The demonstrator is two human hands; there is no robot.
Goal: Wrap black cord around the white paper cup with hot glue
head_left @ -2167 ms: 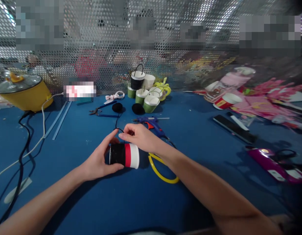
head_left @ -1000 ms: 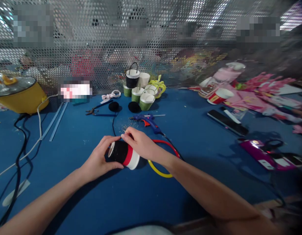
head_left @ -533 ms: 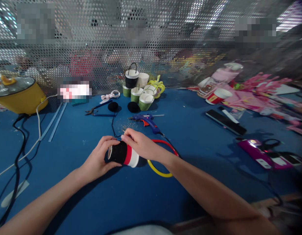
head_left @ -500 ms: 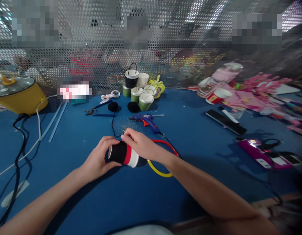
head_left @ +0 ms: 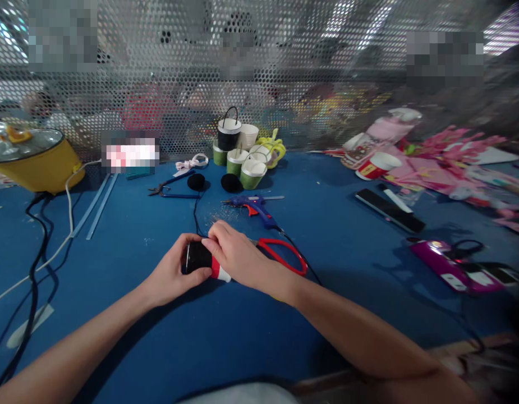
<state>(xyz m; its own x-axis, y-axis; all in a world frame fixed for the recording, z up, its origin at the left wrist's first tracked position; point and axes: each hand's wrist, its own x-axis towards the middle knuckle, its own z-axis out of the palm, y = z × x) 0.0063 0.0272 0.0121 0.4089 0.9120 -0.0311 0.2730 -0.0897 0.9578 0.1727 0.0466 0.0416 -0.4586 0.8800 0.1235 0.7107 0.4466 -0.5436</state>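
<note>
1. head view, the hands: the left hand [head_left: 175, 276] is wrapped around the black end of a paper cup [head_left: 202, 261] that lies on its side on the blue worktop [head_left: 225, 336], thumb over the top and fingers under it. the right hand [head_left: 236, 255] lies over the cup's white and red end, fingertips pinched at the upper edge of the black wrap; whether they pinch the thin black cord [head_left: 196, 216] or only press the wrap cannot be told.

2. head view, the cup: it sits mid-worktop, just in front of the person, between both palms. most of it is covered in black, with a red band and a white strip showing by the right palm. judging from this, the black covering is largely on, while no handle shows on it, unlike the finished cup baskets [head_left: 242, 154] at the back.

3. head view, close by: red scissors [head_left: 284, 255] lie just beside the right wrist, a blue glue gun [head_left: 255, 205] a little beyond the hands, and the black cord runs back towards a black pom-pom [head_left: 196, 181].

4. head view, further off: pliers [head_left: 169, 189] to the left, a yellow pot [head_left: 36, 160] at the far left, pink paper scraps [head_left: 448, 163] to the right.
</note>
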